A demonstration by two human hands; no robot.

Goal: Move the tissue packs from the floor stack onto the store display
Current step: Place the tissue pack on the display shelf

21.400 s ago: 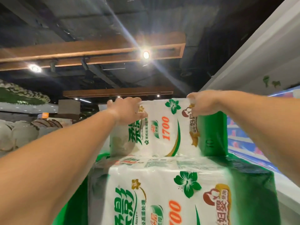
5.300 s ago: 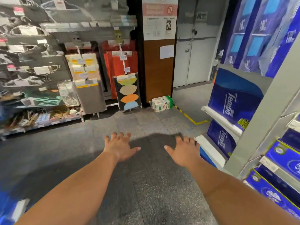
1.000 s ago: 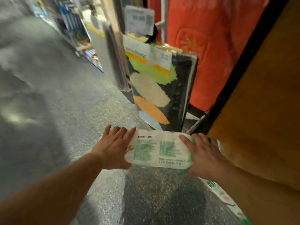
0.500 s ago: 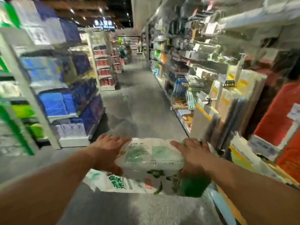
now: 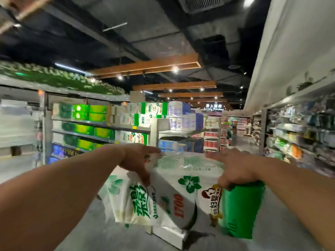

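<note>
I carry one white and green tissue pack (image 5: 183,192) in front of me at chest height, with "1700" and a green flower printed on it. My left hand (image 5: 137,160) grips its upper left corner, thumb curled under the wrapper. My right hand (image 5: 233,169) grips the upper right corner beside the green end panel. The store display (image 5: 143,116) with matching green and white packs stacked on top stands ahead, left of centre, beyond my hands.
Shelves (image 5: 81,127) with green packs line the left side. Blue packs (image 5: 183,116) fill the end of the display. A long shelf row (image 5: 299,134) runs along the right. The grey aisle floor (image 5: 241,140) stretches ahead between them.
Since one second ago I lifted the pack off the floor and turned round. The view has swung up toward the display and ceiling. Both hands keep hold of the pack.
</note>
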